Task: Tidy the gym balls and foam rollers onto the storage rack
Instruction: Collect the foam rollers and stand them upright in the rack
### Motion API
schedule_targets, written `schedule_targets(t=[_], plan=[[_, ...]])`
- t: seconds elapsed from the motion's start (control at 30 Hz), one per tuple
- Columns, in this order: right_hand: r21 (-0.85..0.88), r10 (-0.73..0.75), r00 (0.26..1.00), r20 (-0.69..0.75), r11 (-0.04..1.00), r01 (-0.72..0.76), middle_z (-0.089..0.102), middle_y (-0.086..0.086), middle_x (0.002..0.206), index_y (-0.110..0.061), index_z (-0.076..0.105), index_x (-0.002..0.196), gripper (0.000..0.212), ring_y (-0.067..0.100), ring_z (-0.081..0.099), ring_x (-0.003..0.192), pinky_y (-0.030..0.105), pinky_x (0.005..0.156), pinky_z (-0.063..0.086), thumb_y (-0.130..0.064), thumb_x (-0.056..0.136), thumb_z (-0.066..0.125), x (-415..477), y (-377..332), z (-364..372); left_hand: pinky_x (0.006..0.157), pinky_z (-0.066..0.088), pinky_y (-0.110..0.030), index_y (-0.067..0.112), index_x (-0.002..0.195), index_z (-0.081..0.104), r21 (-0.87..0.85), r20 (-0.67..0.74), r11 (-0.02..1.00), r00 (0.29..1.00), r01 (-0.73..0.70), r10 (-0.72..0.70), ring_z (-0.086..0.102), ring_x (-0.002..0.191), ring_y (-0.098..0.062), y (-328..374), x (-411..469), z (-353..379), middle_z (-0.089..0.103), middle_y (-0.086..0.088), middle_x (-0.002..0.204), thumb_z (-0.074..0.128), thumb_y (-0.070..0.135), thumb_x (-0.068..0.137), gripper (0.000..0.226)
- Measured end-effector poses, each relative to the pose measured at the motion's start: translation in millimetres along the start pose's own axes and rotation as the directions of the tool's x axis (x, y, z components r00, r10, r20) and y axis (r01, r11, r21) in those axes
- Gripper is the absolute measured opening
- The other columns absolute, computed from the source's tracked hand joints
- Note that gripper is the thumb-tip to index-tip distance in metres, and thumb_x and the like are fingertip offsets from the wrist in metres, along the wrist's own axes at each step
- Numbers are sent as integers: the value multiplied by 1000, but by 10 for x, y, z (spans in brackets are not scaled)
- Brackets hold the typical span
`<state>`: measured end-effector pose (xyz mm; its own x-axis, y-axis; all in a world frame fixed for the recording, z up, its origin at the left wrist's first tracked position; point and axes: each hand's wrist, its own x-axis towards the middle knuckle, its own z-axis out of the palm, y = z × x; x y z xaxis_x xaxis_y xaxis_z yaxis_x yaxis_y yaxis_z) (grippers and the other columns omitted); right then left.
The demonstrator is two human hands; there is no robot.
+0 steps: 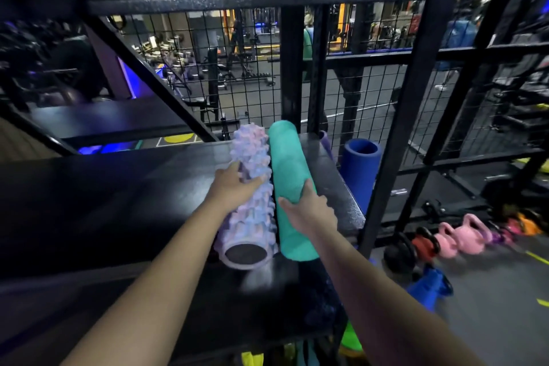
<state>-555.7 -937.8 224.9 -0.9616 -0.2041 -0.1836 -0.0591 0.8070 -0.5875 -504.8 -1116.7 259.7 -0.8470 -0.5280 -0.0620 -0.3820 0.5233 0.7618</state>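
Two foam rollers lie touching side by side on the storage rack shelf (118, 187): the left hand (234, 184) curls over the lilac roller (252, 187), and the right hand (309, 208) grips the teal roller (286, 166). Their long axes point away toward the mesh back and the near ends overhang the front edge, so a push inward seems left. A blue roller (361, 166) stands upright beside the shelf.

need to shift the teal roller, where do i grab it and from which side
Round its middle, from above and the right. The teal roller lies flat on the shelf, smooth and round, with the knobbly roller against its left side, so its right is free. The right hand grips it about there.
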Motion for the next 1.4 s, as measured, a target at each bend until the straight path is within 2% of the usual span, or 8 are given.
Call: schedule_targets(t=[0.17,0.5,0.63,0.83,1.0,1.03,1.2,1.4], plan=[[-163,-25,999,-28,986,20,35,23,150,-31,-1,159,95,45,42,130,52,100,41,-72,89,47,24,-210,127,121,30,-43,50,151,34,183,78,978,993,-98,85,21,153,-24,-341,-778,86,0,10,169,57,87,72,90],[181,-202,974,-100,959,218,53,10,146,-27,48,148,72,31,54,131,45,106,48,-67,89,52,-270,-42,-77,108,35,-42,49,148,39,261,-61,965,997,-34,51,35,142,-40,-228,-748,263,9,1,167,48,64,90,60],[179,-363,830,-423,865,469,60,8,141,-9,72,121,35,21,50,136,31,110,38,-32,103,52,-763,305,-96,113,31,-45,45,149,40,269,-50,960,995,-72,89,32,145,-39,-234,-777,215,8,-1,168,50,60,92,60],[-177,-468,620,-630,864,472,66,11,91,-9,68,90,25,35,56,87,43,77,48,-25,99,51,-1441,1073,149,116,20,-69,50,157,16,371,-141,925,979,-83,145,23,147,-51,-284,-936,135,6,-8,171,18,81,92,72],[-103,-364,778,-512,925,366,60,11,81,-10,62,81,30,35,54,82,45,71,46,-30,98,47,-1740,1595,886,98,47,-45,17,134,64,280,-541,786,586,-551,603,55,117,-36,-875,-1737,424,57,-16,131,53,33,103,36],[-90,-336,828,-449,939,332,61,12,82,-10,61,80,31,37,56,82,46,71,47,-31,98,46,-1777,1675,1101,93,50,-40,15,127,67,235,-512,777,605,-584,609,57,110,-32,-1114,-1917,569,58,-14,121,57,26,100,31],[-101,-225,974,-12,970,222,66,17,93,-8,66,90,28,39,61,94,44,78,47,-31,100,52,-1975,2140,2371,73,53,-36,20,116,66,26,-139,977,967,-212,214,65,86,-23,-2611,-2495,1338,58,-2,107,52,25,97,24],[-132,70,927,368,991,-23,68,14,102,-14,69,94,36,37,64,101,42,81,52,-45,99,51,-2212,3052,4142,75,46,-35,13,107,65,-10,36,922,922,387,-387,63,86,-31,-4581,-3200,2364,60,-4,95,41,32,89,35]])
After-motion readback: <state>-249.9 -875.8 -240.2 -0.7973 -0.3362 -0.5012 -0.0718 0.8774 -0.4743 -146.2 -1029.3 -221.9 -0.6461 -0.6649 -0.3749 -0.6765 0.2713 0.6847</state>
